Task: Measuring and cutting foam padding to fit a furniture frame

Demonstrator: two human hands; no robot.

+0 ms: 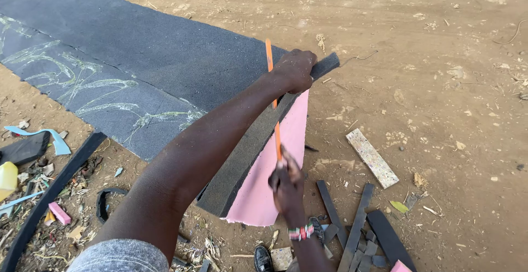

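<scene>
My left hand [295,70] is closed down on the far end of a dark foam strip [250,148], pinning it where it lies along the edge of a pink sheet [275,167] on the dirt ground [440,85]. My right hand [286,181] is clamped round the near end of an orange blade [273,101], which runs from that grip up past my left wrist. Beside the right hand lie dark offcuts [357,228]; beyond the left, a large dark sheet [137,57].

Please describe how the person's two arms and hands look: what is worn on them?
Both hands are bare, without gloves. The left hand has a bare forearm and a grey sleeve at the upper arm. The right hand has a beaded wristband in red, white and dark colours.
</scene>
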